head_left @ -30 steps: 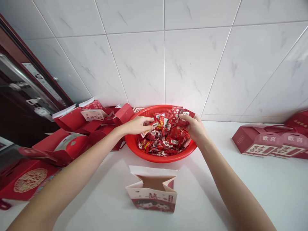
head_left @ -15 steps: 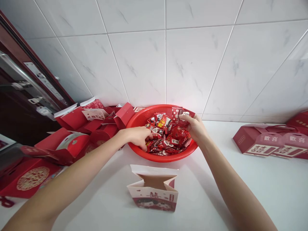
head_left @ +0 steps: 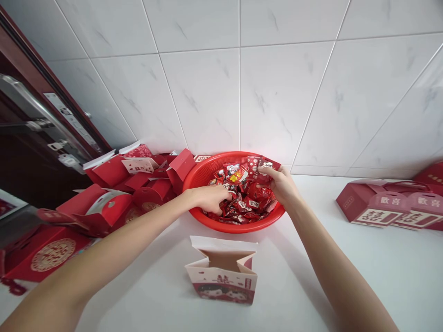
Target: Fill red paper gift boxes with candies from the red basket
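Observation:
A red plastic basket (head_left: 238, 228) with perforated sides holds a heap of wrapped candies (head_left: 242, 203). My left hand (head_left: 216, 198) reaches over its left rim with the fingers curled down among the candies. Its fingertips are partly hidden, so what they pinch is unclear. At the right side of the basket, my right hand (head_left: 280, 182) is closed on flat red candy packets (head_left: 258, 166), thumb on top. In front of the basket a small paper gift box (head_left: 221, 281), white and dark red, stands upright with its top open and its sides folded inward.
Red gift boxes (head_left: 110, 170) are piled on the left, several with open flaps. Dark red handled boxes (head_left: 374, 203) stand on the right of the white table (head_left: 311, 267). A tiled wall (head_left: 207, 101) rises behind. At the left is a door (head_left: 31, 138) with keys.
My left hand has moved to the right, across the candies. My right hand stays almost in place with its packets. The whole view has shifted slightly.

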A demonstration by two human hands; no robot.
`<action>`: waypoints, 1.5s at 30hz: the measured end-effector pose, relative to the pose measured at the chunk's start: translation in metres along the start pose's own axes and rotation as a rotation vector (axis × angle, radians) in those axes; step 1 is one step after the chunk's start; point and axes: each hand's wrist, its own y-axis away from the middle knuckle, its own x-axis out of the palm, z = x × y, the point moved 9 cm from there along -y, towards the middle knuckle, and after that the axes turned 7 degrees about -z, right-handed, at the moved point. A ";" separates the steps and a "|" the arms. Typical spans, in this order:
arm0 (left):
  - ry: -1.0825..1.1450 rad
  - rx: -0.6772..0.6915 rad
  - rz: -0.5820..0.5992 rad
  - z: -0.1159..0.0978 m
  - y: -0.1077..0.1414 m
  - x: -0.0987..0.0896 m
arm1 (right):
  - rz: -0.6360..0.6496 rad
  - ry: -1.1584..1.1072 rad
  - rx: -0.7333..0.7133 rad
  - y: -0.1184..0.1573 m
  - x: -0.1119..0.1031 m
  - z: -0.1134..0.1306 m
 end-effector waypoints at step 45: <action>-0.061 -0.003 -0.065 0.014 -0.005 -0.015 | 0.038 0.054 0.007 0.000 0.001 -0.001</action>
